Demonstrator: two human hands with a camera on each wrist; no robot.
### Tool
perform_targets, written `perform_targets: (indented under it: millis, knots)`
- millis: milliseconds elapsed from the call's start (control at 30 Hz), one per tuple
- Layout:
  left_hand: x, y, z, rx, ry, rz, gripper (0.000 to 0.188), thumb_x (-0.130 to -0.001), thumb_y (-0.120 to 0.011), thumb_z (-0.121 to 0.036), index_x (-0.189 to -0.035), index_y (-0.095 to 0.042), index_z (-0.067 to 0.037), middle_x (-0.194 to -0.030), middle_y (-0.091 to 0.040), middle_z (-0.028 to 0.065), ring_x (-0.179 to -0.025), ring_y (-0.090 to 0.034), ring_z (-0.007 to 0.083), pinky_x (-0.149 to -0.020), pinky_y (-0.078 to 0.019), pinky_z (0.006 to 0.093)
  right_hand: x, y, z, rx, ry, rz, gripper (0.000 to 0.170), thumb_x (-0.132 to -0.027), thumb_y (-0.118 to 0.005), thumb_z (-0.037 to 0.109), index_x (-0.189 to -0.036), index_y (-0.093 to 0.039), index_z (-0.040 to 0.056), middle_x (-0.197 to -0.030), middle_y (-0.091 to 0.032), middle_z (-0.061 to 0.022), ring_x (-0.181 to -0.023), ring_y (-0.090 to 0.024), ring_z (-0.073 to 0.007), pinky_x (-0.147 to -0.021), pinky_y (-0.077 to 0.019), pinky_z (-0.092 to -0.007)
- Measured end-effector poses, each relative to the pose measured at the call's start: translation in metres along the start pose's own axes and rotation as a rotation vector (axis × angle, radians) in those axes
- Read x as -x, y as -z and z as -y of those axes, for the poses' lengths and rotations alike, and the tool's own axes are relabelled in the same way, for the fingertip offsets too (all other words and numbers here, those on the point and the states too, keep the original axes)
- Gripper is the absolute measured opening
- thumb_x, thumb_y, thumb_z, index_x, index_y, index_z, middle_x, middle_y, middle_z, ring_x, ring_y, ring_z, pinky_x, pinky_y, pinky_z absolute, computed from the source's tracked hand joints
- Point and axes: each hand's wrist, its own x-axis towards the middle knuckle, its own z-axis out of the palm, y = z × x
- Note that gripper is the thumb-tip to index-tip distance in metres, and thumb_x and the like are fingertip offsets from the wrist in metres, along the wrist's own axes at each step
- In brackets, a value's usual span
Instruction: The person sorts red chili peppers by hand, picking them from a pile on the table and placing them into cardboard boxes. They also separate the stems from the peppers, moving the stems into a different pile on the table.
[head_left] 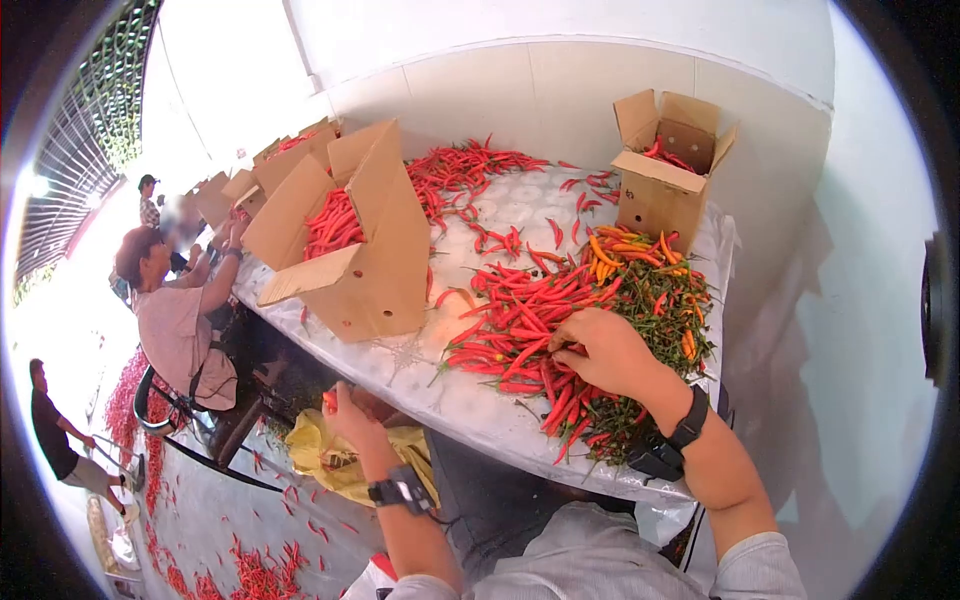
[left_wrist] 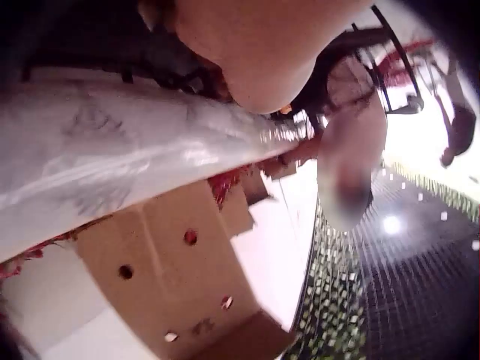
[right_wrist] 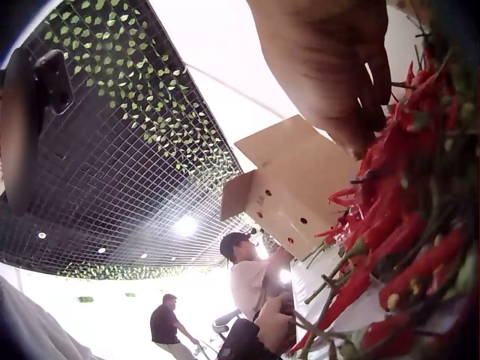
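My left hand [head_left: 355,425] is over the table's near edge, above a yellow bag [head_left: 345,465], its curled fingers holding something red, seemingly a chili [head_left: 330,401]. In the left wrist view that hand [left_wrist: 262,45] fills the top, with its fingertips mostly out of sight. On the pile of red chilies [head_left: 520,315] rests my right hand [head_left: 605,350], fingers bent down among them; whether they pinch one cannot be told. The right wrist view shows this hand [right_wrist: 322,67] from behind, fingertips against the red chilies [right_wrist: 382,202]. Green-stemmed and orange chilies [head_left: 625,245] lie beside it.
An open cardboard box [head_left: 375,290] of red chilies stands left on the plastic-covered table [head_left: 400,375]; another box [head_left: 655,205] is at the back right. A seated person [head_left: 180,320] works at the left. Chilies [head_left: 265,570] lie on the floor, where another person [head_left: 60,430] stands.
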Motion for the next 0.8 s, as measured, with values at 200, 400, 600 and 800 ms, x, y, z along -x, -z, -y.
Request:
perform_targets:
  millis: [200, 400, 600, 800]
  knots:
    - [0.060, -0.040, -0.034, -0.759, -0.405, 0.583, 0.024, -0.072, -0.070, -0.016, -0.087, -0.062, 0.000, -0.082, -0.063, 0.0124, -0.075, -0.061, 0.0245, -0.066, -0.0476, 0.0327, -0.001, 0.003, 0.000, -0.017, 0.034, -0.066, 0.013, -0.070, -0.068, 0.011, -0.081, -0.064, 0.0064, -0.078, -0.060, -0.0089, -0.078, -0.058, -0.0271, -0.071, -0.0469, -0.0370]
    - [0.086, -0.058, -0.061, -1.134, -0.558, 0.858, 0.030, -0.065, -0.071, -0.022, -0.085, -0.065, -0.001, -0.085, -0.061, 0.0189, -0.081, -0.058, 0.0356, -0.071, -0.0460, 0.0404, 0.001, 0.013, 0.000, -0.068, 0.009, -0.134, 0.013, -0.070, -0.068, 0.010, -0.082, -0.064, 0.0051, -0.080, -0.062, -0.0095, -0.079, -0.059, -0.0272, -0.072, -0.0472, -0.0363]
    - [0.094, -0.056, -0.062, -1.136, -0.649, 0.767, 0.024, -0.068, -0.069, -0.017, -0.085, -0.063, -0.002, -0.086, -0.059, 0.0178, -0.081, -0.057, 0.0358, -0.069, -0.0451, 0.0412, 0.002, 0.014, 0.003, -0.078, 0.011, -0.133, 0.016, -0.072, -0.068, 0.012, -0.085, -0.064, 0.0039, -0.081, -0.062, -0.0106, -0.078, -0.060, -0.0276, -0.072, -0.0476, -0.0364]
    - [0.135, -0.087, -0.084, -0.795, -0.814, 0.865, 0.022, -0.068, -0.067, -0.008, -0.088, -0.060, -0.002, -0.082, -0.058, 0.0158, -0.079, -0.056, 0.0342, -0.067, -0.0446, 0.0395, 0.000, 0.014, 0.021, -0.265, -0.031, -0.263, 0.023, -0.076, -0.067, 0.019, -0.093, -0.062, 0.0046, -0.085, -0.060, -0.0130, -0.080, -0.059, -0.0298, -0.073, -0.0472, -0.0375]
